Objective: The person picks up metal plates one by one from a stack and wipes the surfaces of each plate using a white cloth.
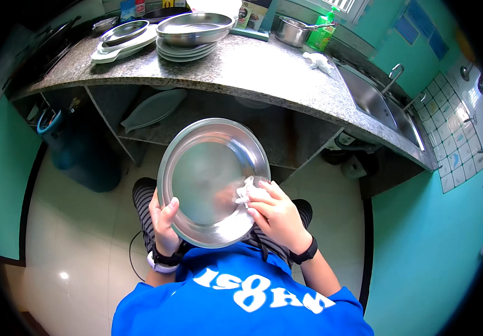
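Note:
A round stainless steel pan with a wide rim is tilted up in front of my body, its shiny inside facing me. My left hand grips its lower left rim, thumb over the inner side and fingers behind. Between the fingers of my right hand is a crumpled white tissue or cloth, pressed against the inner right wall of the pan. Part of the tissue is hidden by the fingers. Both wrists wear dark bands.
Ahead runs a granite countertop with stacked steel pans, plates, a saucepan, a green pump bottle and another crumpled white wad. A double sink lies right. A gas cylinder stands below left.

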Demonstrator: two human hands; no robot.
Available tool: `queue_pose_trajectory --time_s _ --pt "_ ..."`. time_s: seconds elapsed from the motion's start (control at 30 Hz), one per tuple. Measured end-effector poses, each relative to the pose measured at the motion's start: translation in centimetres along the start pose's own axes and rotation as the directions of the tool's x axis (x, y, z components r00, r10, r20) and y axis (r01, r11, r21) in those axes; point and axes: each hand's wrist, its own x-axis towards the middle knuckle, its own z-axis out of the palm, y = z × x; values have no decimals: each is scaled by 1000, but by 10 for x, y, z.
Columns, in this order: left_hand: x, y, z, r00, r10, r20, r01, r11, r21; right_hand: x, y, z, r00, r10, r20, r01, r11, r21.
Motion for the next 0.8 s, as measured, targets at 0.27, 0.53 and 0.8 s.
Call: queue_pose_trajectory --time_s 0.27,0.53,0.8 --pt "4 -2 -6 998 -21 52 21 1000 5 -6 -10 0 981 183 -67 -137 893 430" --pt "3 -7 7 998 43 46 -46 997 66 -8 -21 9 957 181 -226 -131 967 221" --pt "2 -6 10 997 61 42 -66 988 141 -15 -37 15 957 246 -153 -228 965 129"
